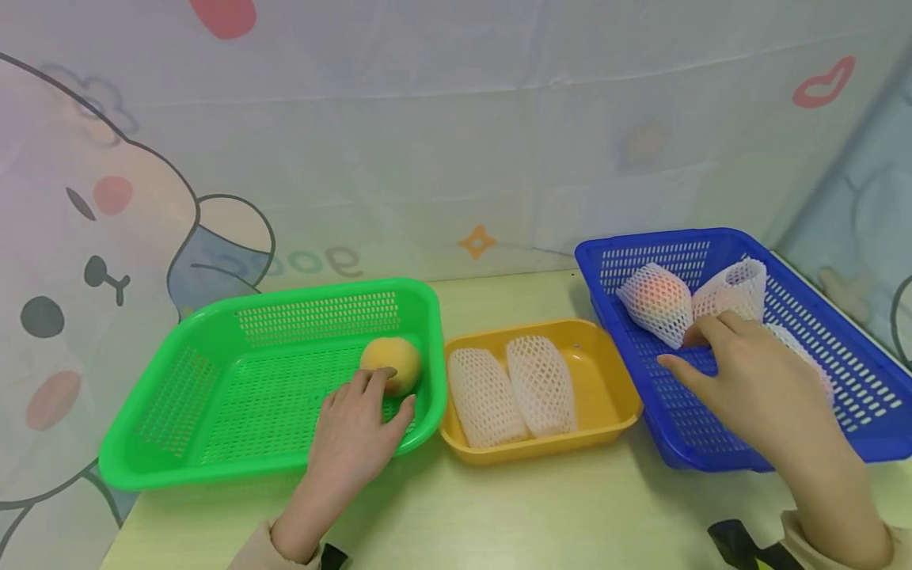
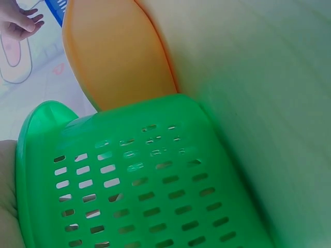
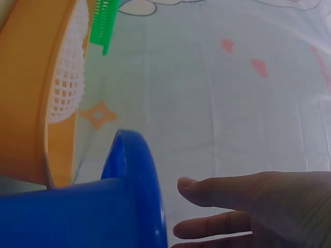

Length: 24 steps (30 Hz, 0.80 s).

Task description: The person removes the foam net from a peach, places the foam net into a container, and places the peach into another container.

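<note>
A yellow peach (image 1: 396,358) sits at the right end of the green basket (image 1: 160,475). My left hand (image 1: 356,427) reaches over the front rim, its fingertips at the near side of the peach and its thumb spread to the right. Over the blue basket (image 1: 659,419), my right hand (image 1: 758,380) is held with thumb and fingers apart. Beside its fingertips lie a reddish peach in white foam netting (image 1: 657,299) and a second netted fruit (image 1: 737,291). Another netted fruit (image 1: 798,352) is partly hidden behind this hand.
Between the baskets stands a shallow orange tray (image 1: 606,388) with two white foam net sleeves (image 1: 488,398) lying in it. All three containers rest on a pale wooden table (image 1: 527,514). A printed cloth (image 1: 427,158) hangs behind them.
</note>
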{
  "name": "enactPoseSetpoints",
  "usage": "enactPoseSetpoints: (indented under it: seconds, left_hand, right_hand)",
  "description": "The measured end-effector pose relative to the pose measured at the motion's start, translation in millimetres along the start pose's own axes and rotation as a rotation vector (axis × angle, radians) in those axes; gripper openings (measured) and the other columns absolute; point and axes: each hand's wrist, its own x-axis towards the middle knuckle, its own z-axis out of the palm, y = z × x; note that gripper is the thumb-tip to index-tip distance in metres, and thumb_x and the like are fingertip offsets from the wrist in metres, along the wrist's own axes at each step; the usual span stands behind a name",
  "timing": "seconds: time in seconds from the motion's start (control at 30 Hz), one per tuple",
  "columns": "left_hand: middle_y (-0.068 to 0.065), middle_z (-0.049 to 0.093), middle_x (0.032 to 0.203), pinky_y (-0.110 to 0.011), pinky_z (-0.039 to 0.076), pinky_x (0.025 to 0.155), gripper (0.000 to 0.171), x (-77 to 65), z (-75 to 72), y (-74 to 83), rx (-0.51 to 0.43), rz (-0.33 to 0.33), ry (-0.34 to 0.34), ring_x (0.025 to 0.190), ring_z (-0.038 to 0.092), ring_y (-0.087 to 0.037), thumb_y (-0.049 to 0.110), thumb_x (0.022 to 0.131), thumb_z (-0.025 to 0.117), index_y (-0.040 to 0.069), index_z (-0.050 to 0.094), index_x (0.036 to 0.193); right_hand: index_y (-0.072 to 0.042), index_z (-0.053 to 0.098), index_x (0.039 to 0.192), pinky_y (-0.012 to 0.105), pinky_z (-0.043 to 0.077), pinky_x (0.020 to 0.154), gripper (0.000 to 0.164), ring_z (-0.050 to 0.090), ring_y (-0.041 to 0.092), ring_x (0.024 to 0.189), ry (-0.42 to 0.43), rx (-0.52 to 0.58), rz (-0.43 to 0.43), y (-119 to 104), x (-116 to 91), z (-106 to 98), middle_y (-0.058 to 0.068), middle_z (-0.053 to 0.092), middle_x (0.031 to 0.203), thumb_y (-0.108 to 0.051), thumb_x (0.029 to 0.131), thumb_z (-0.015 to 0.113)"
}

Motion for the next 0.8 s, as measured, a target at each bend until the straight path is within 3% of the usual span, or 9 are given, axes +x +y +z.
enactPoseSetpoints:
  seconds: [0.23,0.4,0.8]
  left_hand:
    - [-0.010,0.060,0.121,-0.055,0.038,0.104,0.047,0.2,0.7,-0.4,0.009,0.003,0.005,0.118,0.055,-0.038,0.041,0.093,0.055,0.010,0.058,0.127]
    - [-0.011,0.060,0.124,-0.055,0.038,0.104,0.048,0.1,0.8,0.1,0.010,-0.001,0.000,0.118,0.055,-0.037,0.042,0.093,0.054,0.009,0.057,0.128]
    - [-0.010,0.060,0.123,-0.056,0.039,0.103,0.047,0.1,1.2,-1.1,0.016,-0.004,0.008,0.118,0.055,-0.038,0.042,0.093,0.054,0.010,0.057,0.127]
  right_hand:
    - [-0.001,0.061,0.111,0.056,0.048,0.071,0.049,0.057,0.038,0.091,0.000,-0.001,0.068,18,2,0,0.024,0.062,0.109,-0.044,0.089,0.065]
    - [0.000,0.061,0.109,0.048,0.046,0.063,0.045,0.056,0.035,0.083,0.048,0.029,0.109,25,5,0,0.025,0.061,0.102,-0.040,0.089,0.065]
    - [0.006,0.057,0.111,0.058,0.043,0.073,0.052,0.052,0.047,0.092,0.021,0.014,0.146,52,13,10,0.032,0.057,0.107,-0.041,0.089,0.064]
